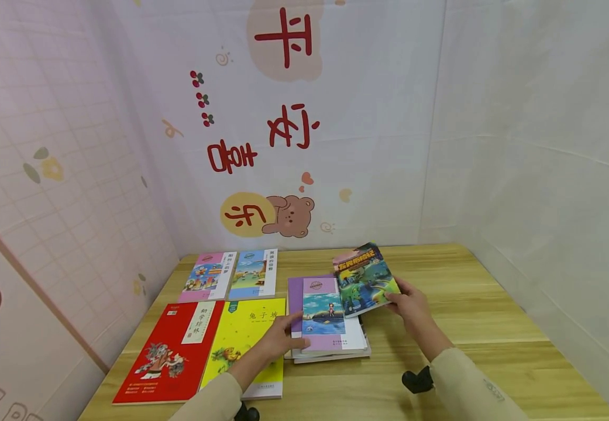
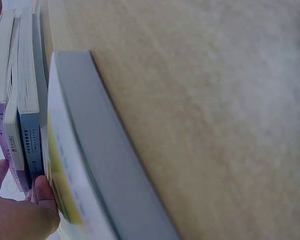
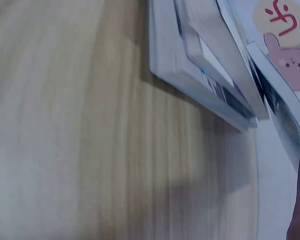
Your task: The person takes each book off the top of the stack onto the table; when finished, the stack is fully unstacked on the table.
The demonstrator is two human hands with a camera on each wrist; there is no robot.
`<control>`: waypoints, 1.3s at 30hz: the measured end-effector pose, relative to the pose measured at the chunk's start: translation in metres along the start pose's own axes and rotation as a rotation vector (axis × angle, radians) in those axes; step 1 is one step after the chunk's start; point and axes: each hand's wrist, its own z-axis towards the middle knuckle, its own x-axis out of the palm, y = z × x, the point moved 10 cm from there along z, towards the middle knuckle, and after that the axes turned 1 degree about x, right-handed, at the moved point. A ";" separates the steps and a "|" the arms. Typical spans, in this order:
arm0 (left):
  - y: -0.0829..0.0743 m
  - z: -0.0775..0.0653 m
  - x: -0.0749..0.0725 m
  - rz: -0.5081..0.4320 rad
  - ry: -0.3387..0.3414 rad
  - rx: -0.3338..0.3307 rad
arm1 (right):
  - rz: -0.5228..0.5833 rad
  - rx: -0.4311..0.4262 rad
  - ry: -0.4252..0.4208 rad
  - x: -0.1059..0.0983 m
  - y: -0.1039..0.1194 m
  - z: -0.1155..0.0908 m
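Observation:
A paperback with a dark dinosaur cover [image 1: 364,280] is pinched at its lower right corner by my right hand [image 1: 412,310], thumb on the cover. It is tilted over the right part of a stack of books [image 1: 330,345], overlapping the top one in the head view. That top book [image 1: 322,318] has a pink, white and blue cover. At the stack's left edge, my left hand [image 1: 280,334] grips the books at their spines [image 2: 32,145], thumb at the upper ones and a finger low down. The right wrist view shows the stack's page edges [image 3: 210,65] fanned unevenly.
Left of the stack, a yellow book [image 1: 251,316] and a larger red book [image 1: 172,345] lie side by side. Behind them lie a pink-and-white book [image 1: 209,275] and a blue-and-white book [image 1: 254,273]. The wooden table [image 1: 494,362] meets patterned cloth walls at the back and sides.

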 end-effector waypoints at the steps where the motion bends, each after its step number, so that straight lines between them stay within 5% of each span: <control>1: 0.000 0.000 0.000 -0.002 0.000 -0.001 | 0.003 0.000 -0.005 -0.004 0.001 0.002; 10: -0.001 -0.002 0.001 0.009 0.000 -0.003 | 0.086 0.050 -0.092 -0.046 -0.001 0.024; 15: -0.001 -0.001 0.003 0.007 0.005 0.002 | 0.037 0.070 -0.091 -0.056 -0.009 0.037; 24: -0.002 -0.001 0.006 -0.009 0.009 0.002 | -0.040 0.077 -0.048 -0.043 -0.026 0.065; 33: -0.003 -0.001 0.004 -0.022 0.001 0.005 | -0.538 0.017 0.023 -0.029 -0.022 0.072; 39: 0.000 0.000 0.000 -0.017 -0.013 -0.011 | -0.495 -0.046 0.061 -0.008 -0.011 0.065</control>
